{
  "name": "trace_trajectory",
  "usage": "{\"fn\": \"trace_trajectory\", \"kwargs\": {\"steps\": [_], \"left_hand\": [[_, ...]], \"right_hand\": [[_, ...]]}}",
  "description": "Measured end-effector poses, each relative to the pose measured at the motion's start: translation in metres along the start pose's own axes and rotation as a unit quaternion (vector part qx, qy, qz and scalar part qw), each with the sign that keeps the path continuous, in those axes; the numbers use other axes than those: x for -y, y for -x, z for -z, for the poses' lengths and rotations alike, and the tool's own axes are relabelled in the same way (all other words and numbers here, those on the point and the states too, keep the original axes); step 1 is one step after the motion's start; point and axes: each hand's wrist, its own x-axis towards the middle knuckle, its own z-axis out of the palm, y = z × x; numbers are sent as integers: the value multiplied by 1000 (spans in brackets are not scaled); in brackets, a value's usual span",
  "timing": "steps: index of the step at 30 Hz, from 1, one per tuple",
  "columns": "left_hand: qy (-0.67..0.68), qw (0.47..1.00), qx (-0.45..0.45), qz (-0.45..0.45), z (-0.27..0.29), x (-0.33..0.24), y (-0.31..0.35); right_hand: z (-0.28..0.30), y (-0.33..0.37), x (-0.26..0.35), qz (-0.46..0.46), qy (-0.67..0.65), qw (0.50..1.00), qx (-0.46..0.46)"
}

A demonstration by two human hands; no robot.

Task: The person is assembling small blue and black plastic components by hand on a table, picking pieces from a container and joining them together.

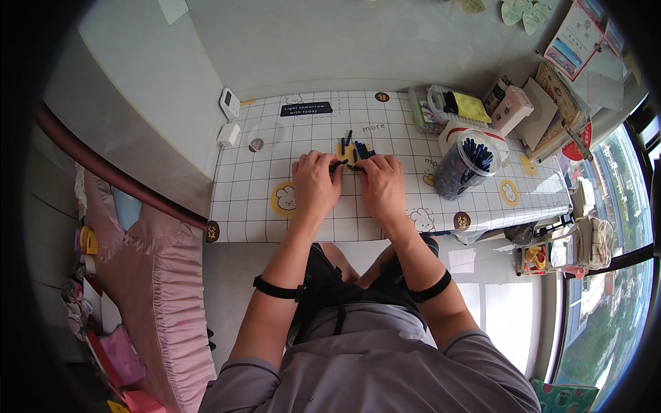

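Note:
Over the middle of the table, my left hand (315, 180) is closed, thumb and fingers pinching a short dark piece (336, 166) that looks like a pen cap. Just to its right, my right hand (383, 184) is also closed, its fingertips at another small dark piece (353, 168). The fingers partly cover both pieces. Several short black and blue pieces (363, 149) of like shape lie on the tablecloth beyond the fingertips, some next to my right hand. One black piece (349, 136) lies a little farther off than the others.
The table wears a white checked cloth (255, 175) with cartoon prints. At right stands a clear tub (457, 175) of dark blue pens or pen parts. Behind it are a clear box with a yellow cloth (471, 108) and a pink box (513, 109). White devices (229, 103) edge the left.

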Motion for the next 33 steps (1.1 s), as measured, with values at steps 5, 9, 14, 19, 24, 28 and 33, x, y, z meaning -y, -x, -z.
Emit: {"fn": "trace_trajectory", "kwargs": {"steps": [5,9,14,19,24,28,33], "left_hand": [[17,1000,13,17,1,-1,-1],[30,999,11,21,1,-1,-1],[32,999,10,23,0,-1,-2],[46,999,12,22,-3,-1,-2],[34,999,32,12,0,-2,-6],[10,997,71,-10,-1,-2,-10],[14,989,141,31,11,-5,-17]], "right_hand": [[3,-3,0,-9,-55,997,-56],[5,-4,0,2,-54,997,-62],[2,-4,-1,38,-5,999,-4],[6,-5,-6,54,27,997,44],[17,-13,-18,105,20,989,99],[24,-15,-21,122,-19,988,97],[33,-11,-3,-18,-20,996,85]]}}
